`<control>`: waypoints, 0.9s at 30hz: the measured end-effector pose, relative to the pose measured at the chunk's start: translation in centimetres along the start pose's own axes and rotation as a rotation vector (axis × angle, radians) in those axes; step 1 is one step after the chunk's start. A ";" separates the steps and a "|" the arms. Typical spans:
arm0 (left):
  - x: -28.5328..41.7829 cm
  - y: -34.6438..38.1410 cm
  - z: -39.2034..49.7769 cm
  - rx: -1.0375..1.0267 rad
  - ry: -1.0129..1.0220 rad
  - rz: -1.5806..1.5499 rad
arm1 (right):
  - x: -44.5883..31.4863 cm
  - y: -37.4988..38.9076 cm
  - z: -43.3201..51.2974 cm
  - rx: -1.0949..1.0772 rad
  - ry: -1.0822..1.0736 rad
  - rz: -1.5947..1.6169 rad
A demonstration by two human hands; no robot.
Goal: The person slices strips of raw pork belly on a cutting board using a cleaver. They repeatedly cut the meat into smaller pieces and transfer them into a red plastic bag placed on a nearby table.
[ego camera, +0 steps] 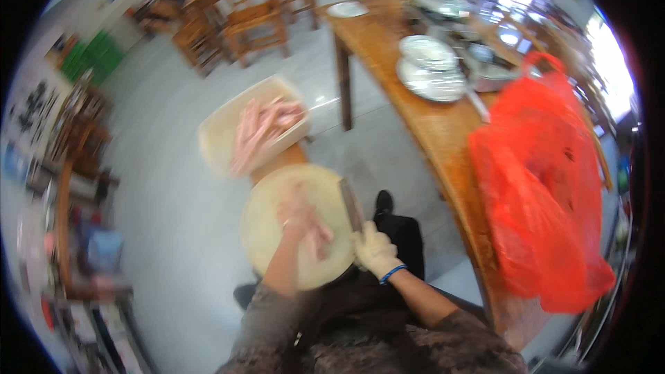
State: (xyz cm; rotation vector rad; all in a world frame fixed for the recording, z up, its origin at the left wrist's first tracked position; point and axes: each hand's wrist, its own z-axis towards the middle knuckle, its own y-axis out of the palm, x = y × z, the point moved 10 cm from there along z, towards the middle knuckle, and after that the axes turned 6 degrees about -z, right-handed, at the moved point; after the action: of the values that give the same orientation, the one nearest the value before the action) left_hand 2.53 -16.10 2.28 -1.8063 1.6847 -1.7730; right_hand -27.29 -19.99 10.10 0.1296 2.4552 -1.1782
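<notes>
In front of me is a round, pale chopping board. My left hand rests over pieces of raw meat on it; motion blur hides whether its fingers grip them. A cleaver, its blade pointing away from me along the board's right edge, is held in my gloved right hand. Beyond the board stands a cream plastic tub with several long strips of raw pink meat in it.
To the right runs a long wooden table bearing a large red plastic bag and stacked plates that look wrapped in film. Wooden stools and green crates stand farther off. My knee and shoe show beside the board.
</notes>
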 end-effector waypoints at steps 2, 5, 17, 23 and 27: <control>0.6 0.3 -0.7 0.028 -0.067 0.125 | -0.6 -1.1 0.5 0.022 -0.079 -0.011; 1.0 1.2 -1.5 0.003 -0.198 0.170 | -2.1 -1.9 0.8 -0.015 -0.179 0.059; 12.0 -6.3 -1.3 0.368 0.574 -0.291 | 1.4 -9.6 -11.0 0.049 -0.270 0.446; 39.1 -6.7 -13.8 -0.051 1.121 -0.494 | 4.8 -22.6 -23.3 0.242 -0.486 1.262; 51.2 -2.3 -29.2 -0.497 1.612 -0.339 | 13.0 -29.7 -31.4 0.927 -0.324 1.422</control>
State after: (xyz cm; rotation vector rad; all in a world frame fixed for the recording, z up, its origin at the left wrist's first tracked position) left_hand -32.84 -34.82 45.66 -0.3600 2.3322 -3.6796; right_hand -56.95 -16.15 43.91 1.4608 0.8231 -1.2346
